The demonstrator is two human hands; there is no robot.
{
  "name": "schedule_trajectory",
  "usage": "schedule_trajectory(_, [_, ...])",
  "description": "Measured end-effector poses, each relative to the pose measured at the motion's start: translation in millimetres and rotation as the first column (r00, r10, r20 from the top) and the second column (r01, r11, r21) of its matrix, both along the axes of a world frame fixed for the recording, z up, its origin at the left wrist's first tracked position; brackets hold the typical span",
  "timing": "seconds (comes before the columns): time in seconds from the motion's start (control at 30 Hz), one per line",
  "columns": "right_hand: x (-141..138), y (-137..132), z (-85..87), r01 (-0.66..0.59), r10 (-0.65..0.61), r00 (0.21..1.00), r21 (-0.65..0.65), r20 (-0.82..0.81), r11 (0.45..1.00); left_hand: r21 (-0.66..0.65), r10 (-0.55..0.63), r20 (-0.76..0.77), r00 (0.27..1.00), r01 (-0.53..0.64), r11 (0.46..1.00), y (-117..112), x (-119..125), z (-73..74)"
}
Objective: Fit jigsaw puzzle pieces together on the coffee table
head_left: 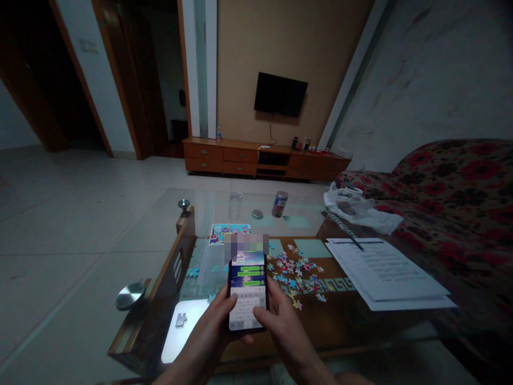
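A smartphone (247,291) with a lit chat screen and on-screen keypad is held upright above the near edge of a glass coffee table (340,315). My left hand (212,334) wraps its lower left side, thumb on the keypad. My right hand (280,326) grips the lower right side, thumb resting over the keys. Behind the phone lie several loose colourful puzzle pieces (298,270) and a printed puzzle picture (226,233).
On the table stand a clear glass (234,205), a lid (257,214), a tin can (279,203), a stack of papers (385,272) with a pen, and a plastic bag (356,206). A floral sofa (452,192) is at right. A TV cabinet (264,158) lines the far wall.
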State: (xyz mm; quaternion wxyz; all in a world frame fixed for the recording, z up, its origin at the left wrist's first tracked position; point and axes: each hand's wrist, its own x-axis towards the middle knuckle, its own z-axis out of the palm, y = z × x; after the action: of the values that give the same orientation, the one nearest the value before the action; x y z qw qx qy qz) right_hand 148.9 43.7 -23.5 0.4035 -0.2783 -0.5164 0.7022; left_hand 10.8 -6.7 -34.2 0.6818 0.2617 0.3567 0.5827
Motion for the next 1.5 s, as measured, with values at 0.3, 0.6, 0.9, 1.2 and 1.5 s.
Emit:
schedule_trajectory(0.3, [0,0,1.4,-0.021,0.021,1.0,-0.014,0.011,1.0,0.009,-0.002,0.008,1.0,0.002,1.0,1,1,1.8])
schedule_trajectory(0.6, [0,-1,2.6,-0.007,0.007,0.999,-0.007,0.039,1.0,0.01,-0.014,0.022,1.0,0.014,1.0,0,0,-0.5])
schedule_trajectory(0.9, [-3,-2,12.4,-0.007,0.009,0.999,-0.032,0.051,0.999,0.044,-0.03,-0.007,1.0,0.03,0.999,0,-1,-0.6])
schedule_trajectory(1.2, [-1,-2,5.6,-0.015,0.016,0.999,-0.032,0.043,0.999,0.03,-0.012,-0.047,0.999,0.013,0.999,1,-1,-6.1])
schedule_trajectory(1.5, [-1,-3,5.7,0.027,-0.026,0.996,-0.014,0.083,1.0,0.036,-0.008,-0.037,0.999,0.009,0.999,-1,0,-4.2])
